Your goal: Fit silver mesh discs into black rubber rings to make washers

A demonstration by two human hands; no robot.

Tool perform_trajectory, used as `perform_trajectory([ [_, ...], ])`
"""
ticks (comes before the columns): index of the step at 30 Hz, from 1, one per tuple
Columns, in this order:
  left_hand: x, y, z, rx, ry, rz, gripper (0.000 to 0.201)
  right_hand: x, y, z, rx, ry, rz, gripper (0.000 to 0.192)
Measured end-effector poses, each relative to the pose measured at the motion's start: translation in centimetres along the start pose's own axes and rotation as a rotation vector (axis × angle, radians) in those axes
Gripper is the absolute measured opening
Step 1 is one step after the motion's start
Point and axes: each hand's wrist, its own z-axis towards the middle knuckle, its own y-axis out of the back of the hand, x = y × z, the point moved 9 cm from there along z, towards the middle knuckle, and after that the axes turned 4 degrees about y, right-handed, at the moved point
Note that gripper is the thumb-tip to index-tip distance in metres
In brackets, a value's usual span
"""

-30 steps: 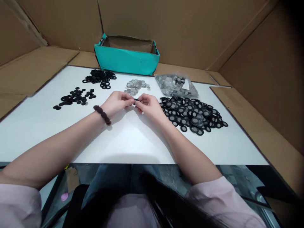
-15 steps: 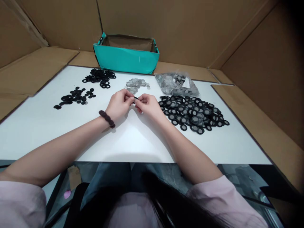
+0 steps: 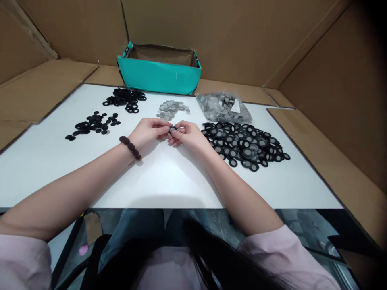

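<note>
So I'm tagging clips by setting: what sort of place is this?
Probably a small hand-assembly bench: a white table walled with cardboard, sorted piles of black rings, grey discs and fitted rings.

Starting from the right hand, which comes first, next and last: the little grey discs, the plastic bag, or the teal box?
From the right hand:
1. Grey discs, just beyond the fingers.
2. Plastic bag, further back and to the right.
3. Teal box, at the far edge of the table.

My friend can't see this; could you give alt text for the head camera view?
Two hands, left hand and right hand, pinch one small black ring above a white table, between piles of black rings and grey discs.
</note>
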Motion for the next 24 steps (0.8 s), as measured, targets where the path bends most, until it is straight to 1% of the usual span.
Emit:
perform_trajectory([
  [5,-0.4,-0.4,-0.3,0.015,-0.003,0.042,0.011,0.1,0.1,0.0,-0.003,0.063,-0.106,0.014],
  [7,-0.5,-0.6,-0.5,0.003,0.007,0.045,0.008,0.2,0.3,0.1,-0.032,0.095,-0.175,0.014],
  [9,-0.5,-0.6,-0.8,-0.033,0.016,0.033,0.006,0.6,0.5,0.1,-0.073,0.144,-0.264,0.012],
  [12,-0.7,-0.5,-1.2,-0.12,0.0,0.052,0.005,1.5,0.6,-0.3,-0.127,0.213,-0.396,0.011],
  [17,-1.5,-0.2,-1.4,-0.226,-0.125,0.233,0.002,2.6,0.8,-1.1,-0.212,0.222,-0.526,0.012],
  [20,-1.7,0.0,-1.2,-0.235,-0.169,0.268,0.003,2.5,1.0,-1.1,-0.216,0.194,-0.499,0.013],
  [22,-1.6,-0.1,-0.9,-0.184,-0.159,0.217,0.003,1.8,0.9,-0.8,-0.16,0.139,-0.377,0.015],
  [24,-1.6,-0.2,-0.8,-0.13,-0.144,0.142,0.003,1.1,0.5,-0.4,-0.082,0.067,-0.195,0.015],
])
